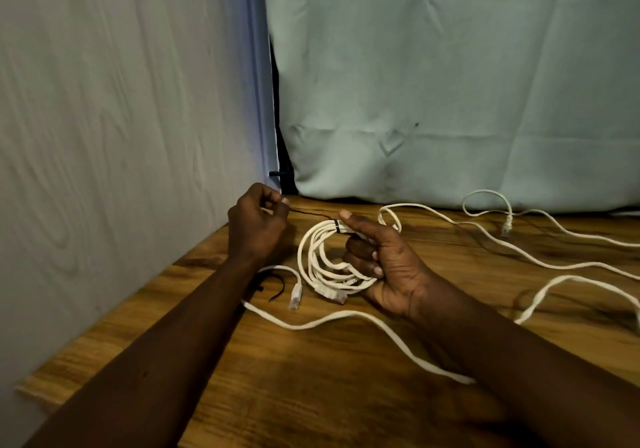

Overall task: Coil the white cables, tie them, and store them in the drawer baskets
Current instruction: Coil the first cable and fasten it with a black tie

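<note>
As a black tie point(336, 226) rings the top of the coil point(311, 250), its tail runs leftward, near level, to the left hand point(258, 222), whose fingers point(281, 205) pinch the end. The right hand point(388, 264) grips the coil over the worktop point(346, 395), thumb laid beside the tie. Tightening looks a leftward pull, path unobstructed. Loose cables point(507, 224) trail right; a spare tie point(282, 286) lies by the left wrist.

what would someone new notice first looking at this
The two hands meet in the middle: the right hand holds a coil of white cable over the wooden table, while the left hand pinches the end of a thin black tie wrapped round the coil. More loose white cables sprawl over the table to the right, before a pale green cloth.
</note>
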Motion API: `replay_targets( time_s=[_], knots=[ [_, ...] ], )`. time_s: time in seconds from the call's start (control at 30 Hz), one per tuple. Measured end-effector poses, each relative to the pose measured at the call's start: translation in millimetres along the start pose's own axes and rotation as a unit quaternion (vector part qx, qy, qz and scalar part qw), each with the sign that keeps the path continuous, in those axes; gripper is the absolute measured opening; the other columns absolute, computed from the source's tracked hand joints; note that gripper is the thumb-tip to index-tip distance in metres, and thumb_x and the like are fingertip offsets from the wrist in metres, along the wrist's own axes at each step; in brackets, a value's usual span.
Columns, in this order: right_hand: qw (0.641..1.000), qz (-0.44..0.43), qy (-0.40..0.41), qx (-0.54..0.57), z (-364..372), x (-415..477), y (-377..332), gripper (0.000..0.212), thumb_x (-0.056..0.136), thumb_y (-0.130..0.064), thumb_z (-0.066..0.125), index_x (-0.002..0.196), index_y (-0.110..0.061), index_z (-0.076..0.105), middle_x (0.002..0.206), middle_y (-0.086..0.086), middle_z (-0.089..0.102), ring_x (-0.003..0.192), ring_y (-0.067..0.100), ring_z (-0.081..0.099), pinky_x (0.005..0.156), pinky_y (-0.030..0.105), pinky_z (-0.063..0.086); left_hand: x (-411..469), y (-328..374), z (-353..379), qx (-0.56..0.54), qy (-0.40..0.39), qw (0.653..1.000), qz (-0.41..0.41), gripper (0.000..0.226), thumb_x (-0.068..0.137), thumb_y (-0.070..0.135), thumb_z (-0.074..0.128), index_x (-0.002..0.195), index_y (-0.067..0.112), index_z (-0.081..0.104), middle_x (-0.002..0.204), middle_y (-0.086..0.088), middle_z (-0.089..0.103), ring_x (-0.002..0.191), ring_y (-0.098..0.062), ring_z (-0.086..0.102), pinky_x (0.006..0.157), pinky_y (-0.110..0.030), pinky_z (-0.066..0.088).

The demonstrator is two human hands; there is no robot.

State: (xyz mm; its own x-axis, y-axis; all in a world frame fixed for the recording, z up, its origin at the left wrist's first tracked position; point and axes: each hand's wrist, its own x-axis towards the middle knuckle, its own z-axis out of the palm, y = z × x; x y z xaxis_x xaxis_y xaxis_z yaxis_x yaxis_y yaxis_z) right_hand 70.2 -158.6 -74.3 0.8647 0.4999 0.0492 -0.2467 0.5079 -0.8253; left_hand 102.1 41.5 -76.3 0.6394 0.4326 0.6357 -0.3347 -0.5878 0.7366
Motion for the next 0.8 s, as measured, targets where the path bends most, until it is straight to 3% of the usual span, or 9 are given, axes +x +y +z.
replay_targets(
  time_s=[0.07, 0.17, 0.27, 0.47, 0.57, 0.7, 0.8],
  knots=[
    [1.0, 0.023, 0.008, -0.011, 2, -7, -8, 0.035, 0.095, -0.021, 0.066, 0.06, -0.017, 0.061, 0.039, -0.007, 0.029, 0.027, 0.004, 0.021, 0.032, 0.017, 0.024, 0, -1, -1, -0.002, 0.021, 1.0, 0.008, 0.01, 0.09, 0.029, 0.069, 0.084, 0.03, 0.061, 0.078, 0.009, 0.069, 0.072, -0.016, 0.07, 0.069, -0.042, 0.061],
    [0.998, 0.03, 0.025, -0.051, 11, -20, -10, 0.036, 0.098, -0.018, 0.064, 0.064, -0.014, 0.055, 0.036, -0.004, 0.037, 0.023, 0.005, 0.036, 0.028, 0.015, 0.031, -5, 2, 3, -0.003, 0.021, 1.0, 0.014, 0.014, 0.092, 0.025, 0.068, 0.084, 0.031, 0.058, 0.079, 0.006, 0.072, 0.073, -0.016, 0.071, 0.071, -0.046, 0.061],
    [0.995, 0.017, 0.029, -0.089, 19, -27, -8, 0.03, 0.098, -0.013, 0.065, 0.07, -0.009, 0.054, 0.036, -0.003, 0.048, 0.024, 0.005, 0.046, 0.032, 0.016, 0.038, -8, 4, 5, 0.002, 0.018, 1.0, 0.02, 0.016, 0.094, 0.021, 0.068, 0.085, 0.03, 0.058, 0.079, 0.005, 0.072, 0.075, -0.015, 0.07, 0.074, -0.043, 0.06],
    [0.98, 0.045, 0.082, -0.174, 12, -14, -10, 0.024, 0.086, -0.016, 0.071, 0.064, -0.016, 0.06, 0.044, -0.004, 0.034, 0.033, 0.009, 0.023, 0.054, 0.029, 0.024, -10, 5, 9, -0.007, 0.008, 0.999, 0.038, 0.01, 0.095, 0.017, 0.066, 0.09, 0.022, 0.059, 0.081, 0.003, 0.072, 0.077, -0.014, 0.07, 0.073, -0.034, 0.057],
    [0.978, 0.057, 0.093, -0.176, 18, -13, -7, 0.02, 0.084, -0.014, 0.067, 0.067, -0.015, 0.058, 0.044, -0.003, 0.033, 0.033, 0.01, 0.023, 0.049, 0.024, 0.03, -6, 9, 12, -0.019, 0.044, 0.999, 0.022, 0.009, 0.094, 0.011, 0.066, 0.09, 0.016, 0.058, 0.083, -0.001, 0.07, 0.078, -0.016, 0.067, 0.067, -0.018, 0.049],
    [0.977, 0.004, 0.11, -0.183, 28, -13, -1, 0.018, 0.089, -0.008, 0.068, 0.073, -0.008, 0.061, 0.04, 0.0, 0.047, 0.027, 0.009, 0.037, 0.035, 0.016, 0.035, -5, 8, 15, -0.006, 0.065, 0.998, -0.004, 0.009, 0.089, 0.01, 0.066, 0.086, 0.014, 0.06, 0.074, 0.002, 0.063, 0.067, -0.011, 0.058, 0.064, -0.029, 0.046],
    [0.968, -0.051, 0.148, -0.195, 23, -9, 0, 0.013, 0.09, -0.013, 0.071, 0.082, -0.005, 0.065, 0.043, -0.001, 0.05, 0.031, 0.009, 0.037, 0.039, 0.02, 0.035, -8, 4, 12, 0.025, 0.012, 1.0, 0.013, 0.008, 0.084, 0.012, 0.07, 0.082, 0.012, 0.062, 0.071, -0.001, 0.064, 0.063, -0.006, 0.056, 0.06, -0.025, 0.041]
  ],
)
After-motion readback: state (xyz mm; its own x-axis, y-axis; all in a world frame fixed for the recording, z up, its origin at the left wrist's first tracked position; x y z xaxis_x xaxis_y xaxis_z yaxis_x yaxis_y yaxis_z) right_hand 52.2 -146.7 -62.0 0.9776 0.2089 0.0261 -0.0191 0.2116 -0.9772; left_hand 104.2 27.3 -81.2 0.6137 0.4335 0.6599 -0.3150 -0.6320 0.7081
